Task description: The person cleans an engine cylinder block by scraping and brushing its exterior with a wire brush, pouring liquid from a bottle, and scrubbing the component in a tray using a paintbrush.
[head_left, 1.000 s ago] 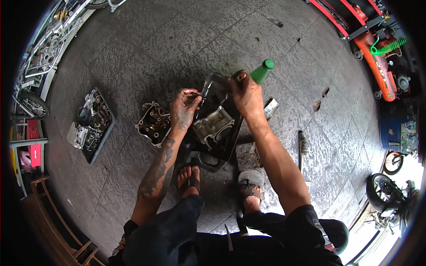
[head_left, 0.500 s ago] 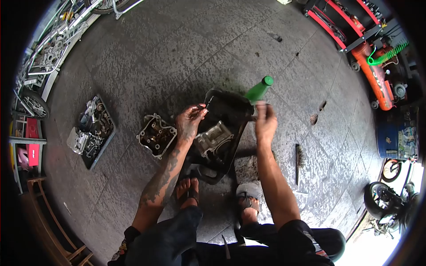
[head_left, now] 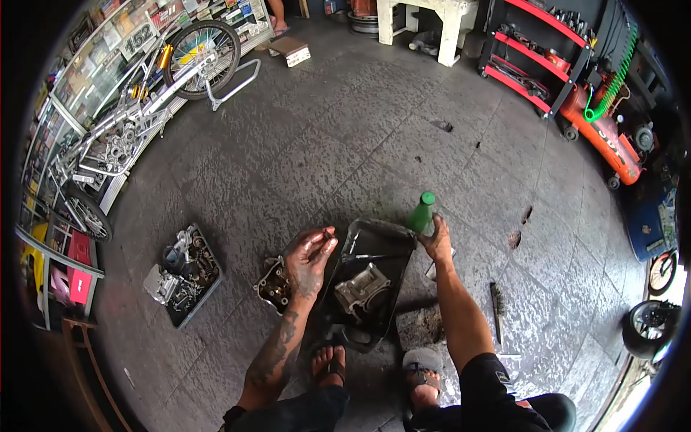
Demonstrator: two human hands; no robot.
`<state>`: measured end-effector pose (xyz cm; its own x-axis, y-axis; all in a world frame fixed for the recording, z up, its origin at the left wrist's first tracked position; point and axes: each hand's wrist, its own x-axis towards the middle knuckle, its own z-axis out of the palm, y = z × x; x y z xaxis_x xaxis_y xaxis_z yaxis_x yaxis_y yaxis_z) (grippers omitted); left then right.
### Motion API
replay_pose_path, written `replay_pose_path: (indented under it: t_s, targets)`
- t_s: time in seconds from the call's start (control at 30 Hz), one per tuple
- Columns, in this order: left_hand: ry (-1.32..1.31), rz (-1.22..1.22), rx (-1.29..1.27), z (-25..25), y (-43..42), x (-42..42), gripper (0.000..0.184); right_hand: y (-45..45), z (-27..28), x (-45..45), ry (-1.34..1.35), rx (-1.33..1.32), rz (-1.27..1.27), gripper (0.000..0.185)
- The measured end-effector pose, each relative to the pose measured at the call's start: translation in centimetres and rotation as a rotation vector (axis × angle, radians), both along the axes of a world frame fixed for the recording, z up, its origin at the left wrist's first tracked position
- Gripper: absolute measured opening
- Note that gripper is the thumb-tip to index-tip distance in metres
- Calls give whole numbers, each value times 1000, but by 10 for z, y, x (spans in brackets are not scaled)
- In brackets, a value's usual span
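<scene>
My right hand is closed round the lower part of a green bottle, which stands nearly upright with its cap on beside the far right corner of a black tray. Over the tray's left edge is my left hand, its oily fingers pinched together; a small dark thing may be between the fingertips, too small to name. Inside the tray sits a grey metal engine casting, and a thin silver tool lies toward the far end. Partly hidden behind my left hand is an engine cover on the floor.
To the left stands a tray of metal parts. A stained block and a brush lie at right. Farther off are a bike frame with a wheel, a red tool cart and an orange compressor.
The view has tilted up, showing more of the room. My right hand has gone from blurred motion near the tray corner to gripping the bottle. The thin tool now lies in the tray.
</scene>
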<state>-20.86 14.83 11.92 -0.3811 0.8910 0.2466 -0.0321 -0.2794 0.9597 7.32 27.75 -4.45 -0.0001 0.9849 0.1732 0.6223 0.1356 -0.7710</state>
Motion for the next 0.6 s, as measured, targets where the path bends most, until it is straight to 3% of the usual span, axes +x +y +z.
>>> replay_pose_path:
  t_s: [0.13,0.27,0.37,0.4,0.47,0.53,0.6]
  targets:
    - [98,-7,-166,4,-4,-4,22,-24,32,16,160,101,-56,63]
    - [-52,-72,-84,4,-1,-2,26,-37,106,41,95,205,173,57]
    - [-106,-75,-78,-8,5,5,28,-44,174,59,-140,218,465,56]
    - [-125,-63,-70,-13,9,7,28,-48,196,61,-159,220,479,56]
    - [-72,-109,-116,-15,17,11,29,-58,244,63,-519,82,596,58]
    - [-33,-91,-157,-5,23,19,28,-64,283,60,-648,172,649,58]
    - [213,-59,-257,0,27,26,28,-73,325,53,-799,163,630,55]
